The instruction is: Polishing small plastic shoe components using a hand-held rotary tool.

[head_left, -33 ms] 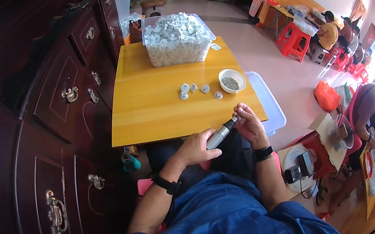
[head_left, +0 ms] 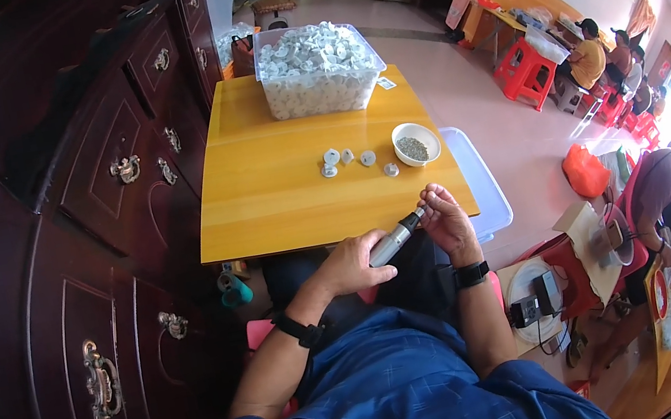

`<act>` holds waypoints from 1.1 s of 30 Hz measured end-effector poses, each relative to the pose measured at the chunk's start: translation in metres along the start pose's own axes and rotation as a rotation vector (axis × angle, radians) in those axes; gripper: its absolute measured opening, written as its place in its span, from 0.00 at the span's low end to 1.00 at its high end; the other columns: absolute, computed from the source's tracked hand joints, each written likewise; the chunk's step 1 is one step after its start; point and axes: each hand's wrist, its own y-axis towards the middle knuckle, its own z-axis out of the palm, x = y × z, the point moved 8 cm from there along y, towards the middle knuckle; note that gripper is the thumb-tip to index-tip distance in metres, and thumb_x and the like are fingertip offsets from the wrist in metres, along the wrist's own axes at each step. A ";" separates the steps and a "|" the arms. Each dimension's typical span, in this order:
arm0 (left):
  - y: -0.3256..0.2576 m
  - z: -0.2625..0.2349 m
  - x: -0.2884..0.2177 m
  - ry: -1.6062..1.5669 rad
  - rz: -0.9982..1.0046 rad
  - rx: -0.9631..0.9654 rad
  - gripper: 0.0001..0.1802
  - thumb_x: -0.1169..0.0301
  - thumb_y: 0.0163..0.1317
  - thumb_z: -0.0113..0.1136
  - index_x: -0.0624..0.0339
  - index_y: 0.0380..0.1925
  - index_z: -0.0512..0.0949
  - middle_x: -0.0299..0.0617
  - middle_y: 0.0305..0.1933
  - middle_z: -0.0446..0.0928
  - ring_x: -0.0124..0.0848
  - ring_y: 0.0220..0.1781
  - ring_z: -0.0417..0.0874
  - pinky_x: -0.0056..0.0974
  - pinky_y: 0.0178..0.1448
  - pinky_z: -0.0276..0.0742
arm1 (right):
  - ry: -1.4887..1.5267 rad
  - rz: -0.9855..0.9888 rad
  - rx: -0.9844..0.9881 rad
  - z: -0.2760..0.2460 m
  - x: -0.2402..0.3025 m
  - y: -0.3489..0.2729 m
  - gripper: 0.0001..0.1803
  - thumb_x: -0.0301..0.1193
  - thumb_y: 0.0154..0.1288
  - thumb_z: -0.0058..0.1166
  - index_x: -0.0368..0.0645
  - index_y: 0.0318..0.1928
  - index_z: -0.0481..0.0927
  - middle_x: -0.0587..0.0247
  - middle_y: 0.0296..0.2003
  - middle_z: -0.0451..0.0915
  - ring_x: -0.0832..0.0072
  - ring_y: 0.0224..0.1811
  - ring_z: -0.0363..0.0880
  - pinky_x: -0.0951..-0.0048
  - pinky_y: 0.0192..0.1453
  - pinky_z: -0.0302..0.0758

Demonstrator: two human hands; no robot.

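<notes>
Work in hand, as judged from the layout: part-way, with one item apparently being worked at the tool's tip; its stage cannot be told. Finished and unfinished pieces cannot be told apart, so what is done and what is left must stay open; the heaped tub could be either stock or output.

Hands, 2.
– Your left hand (head_left: pixel 351 264): wrapped round the barrel of a silver handheld driver (head_left: pixel 393 243), probably electric, its black nose toward your right.
– Your right hand (head_left: pixel 449 221): fingertips drawn together at the driver's tip; whether they grip a small part is too fine to tell.

Driver, 1: above your lap, just off the near edge of the yellow worktop (head_left: pixel 279 192).

White plastic fittings (head_left: pixel 368 158), 5 loose: on your worktop, left of the bowl, four grouped and one nearer you.

White bowl (head_left: pixel 429 137), 1: near the worktop's right edge, holding small grey metallic pieces (head_left: pixel 411 149), likely screws; too many and too small to count.

Clear plastic tub (head_left: pixel 325 102), 1: at the worktop's far end, heaped above its rim with similar white pieces (head_left: pixel 316 49); uncountable.

Black wristbands (head_left: pixel 299 331), 2: one on each of your wrists.
</notes>
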 end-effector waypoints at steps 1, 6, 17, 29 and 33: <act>0.002 -0.001 0.000 0.003 0.000 -0.001 0.31 0.61 0.48 0.68 0.68 0.52 0.76 0.53 0.40 0.81 0.42 0.41 0.83 0.41 0.50 0.77 | -0.002 -0.006 -0.012 -0.001 0.004 0.001 0.07 0.24 0.70 0.54 0.43 0.47 0.78 0.68 0.38 0.81 0.77 0.39 0.83 0.77 0.42 0.82; 0.005 -0.003 0.001 -0.013 -0.045 0.016 0.34 0.60 0.46 0.70 0.68 0.53 0.76 0.55 0.41 0.82 0.45 0.45 0.84 0.41 0.53 0.77 | -0.003 -0.014 -0.033 -0.005 0.009 0.002 0.08 0.23 0.69 0.54 0.42 0.48 0.78 0.64 0.39 0.84 0.75 0.38 0.85 0.75 0.43 0.84; 0.004 -0.003 0.000 -0.024 -0.059 0.011 0.32 0.62 0.46 0.69 0.67 0.51 0.76 0.54 0.40 0.82 0.44 0.42 0.84 0.41 0.51 0.77 | -0.033 -0.036 -0.019 -0.003 0.009 0.003 0.09 0.22 0.68 0.55 0.39 0.48 0.79 0.61 0.38 0.84 0.75 0.37 0.85 0.75 0.44 0.85; 0.006 0.002 0.013 -0.074 -0.054 -0.031 0.29 0.67 0.50 0.69 0.64 0.54 0.76 0.44 0.41 0.80 0.32 0.42 0.81 0.37 0.51 0.76 | -0.155 -0.110 -0.093 0.008 0.014 -0.001 0.10 0.23 0.68 0.55 0.39 0.49 0.79 0.63 0.39 0.82 0.77 0.38 0.83 0.78 0.43 0.82; 0.007 0.005 0.017 -0.263 -0.101 0.009 0.29 0.67 0.50 0.69 0.65 0.53 0.76 0.40 0.42 0.78 0.28 0.44 0.78 0.35 0.52 0.74 | -0.126 -0.140 -0.090 0.013 0.013 0.001 0.10 0.24 0.68 0.56 0.39 0.49 0.79 0.65 0.38 0.82 0.78 0.37 0.82 0.78 0.43 0.81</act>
